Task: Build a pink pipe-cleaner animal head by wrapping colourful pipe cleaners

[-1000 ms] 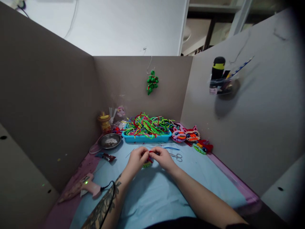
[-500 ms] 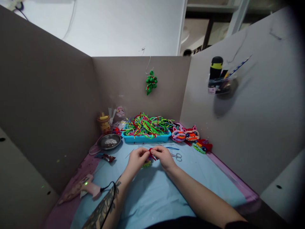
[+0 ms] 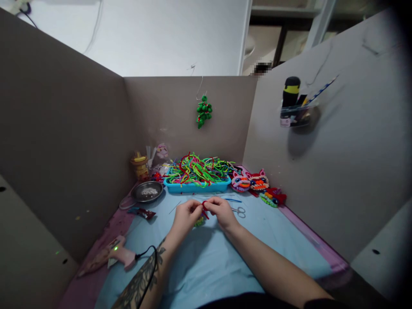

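Currently, left hand [image 3: 187, 213] and right hand [image 3: 221, 212], fingertips pinched closed, hold a curled, fuzzy red strip [image 3: 205, 209] in front of the blue rectangular plastic tray [image 3: 197, 188]; uneven tugging could kink or loosen it.

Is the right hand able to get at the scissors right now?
Probably yes: the scissors lie close beside the right hand, their loops uncovered, though its fingers pinch a red strip.

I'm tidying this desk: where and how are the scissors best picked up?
The scissors are probably best taken by the finger loops, from above and the right: they lie on the blue cloth with the loops at the right end, clear of the right hand, which seems to hide the blades.
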The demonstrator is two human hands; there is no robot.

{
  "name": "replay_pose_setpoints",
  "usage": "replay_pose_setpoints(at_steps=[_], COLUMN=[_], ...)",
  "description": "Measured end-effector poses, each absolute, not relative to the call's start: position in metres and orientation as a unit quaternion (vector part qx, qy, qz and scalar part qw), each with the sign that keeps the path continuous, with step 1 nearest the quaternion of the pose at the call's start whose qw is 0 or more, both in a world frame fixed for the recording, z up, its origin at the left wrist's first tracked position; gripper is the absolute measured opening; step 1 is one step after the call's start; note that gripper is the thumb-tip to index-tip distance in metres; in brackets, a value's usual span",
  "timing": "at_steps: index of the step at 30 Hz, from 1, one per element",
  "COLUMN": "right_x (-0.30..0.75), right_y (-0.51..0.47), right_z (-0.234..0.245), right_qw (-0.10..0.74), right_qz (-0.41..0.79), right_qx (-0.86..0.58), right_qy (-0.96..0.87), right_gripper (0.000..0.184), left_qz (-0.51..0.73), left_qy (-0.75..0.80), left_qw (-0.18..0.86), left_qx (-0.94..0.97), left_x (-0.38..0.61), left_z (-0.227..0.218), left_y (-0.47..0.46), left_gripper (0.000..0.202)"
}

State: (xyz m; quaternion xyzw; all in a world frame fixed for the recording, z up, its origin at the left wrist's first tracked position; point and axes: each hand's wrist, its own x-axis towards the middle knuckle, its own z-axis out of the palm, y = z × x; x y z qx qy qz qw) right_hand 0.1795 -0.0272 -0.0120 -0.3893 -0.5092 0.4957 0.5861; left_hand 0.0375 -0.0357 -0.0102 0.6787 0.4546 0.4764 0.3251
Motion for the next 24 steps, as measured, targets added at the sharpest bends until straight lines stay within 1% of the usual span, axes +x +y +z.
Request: replay_pose_setpoints(at_steps=[5, 12, 19, 24], right_x=[0.1779, 0.1782, 0.1742, 0.1703], right_y=[-0.0261, -0.0271, -0.0266, -0.0253], right_z=[-0.0131, -0.013, -0.0164, -0.0215], right_qw=[0.591, 0.592, 0.62, 0.641], right_qz=[0.518, 0.501, 0.511, 0.515], right_qx=[-0.386, -0.389, -0.364, -0.355], right_qy=[-0.483, -0.498, -0.47, -0.445], right_gripper=[0.011, 0.008, 0.01, 0.011], left_qz=[0.474, 0.471, 0.466, 0.459], left_qy=[0.455, 0.464, 0.446, 0.442], left_qw=[0.346, 0.36, 0.393, 0.377], left_qx=[0.67, 0.658, 0.656, 0.672], left_x=[0.0398, 0.0417, 0.0441, 0.0452], left_z=[-0.0109, -0.0053, -0.0076, -0.0058], left_y=[-0.0352, -0.0383, -0.0376, -0.0397], left_gripper=[0.024, 0.026, 0.026, 0.026])
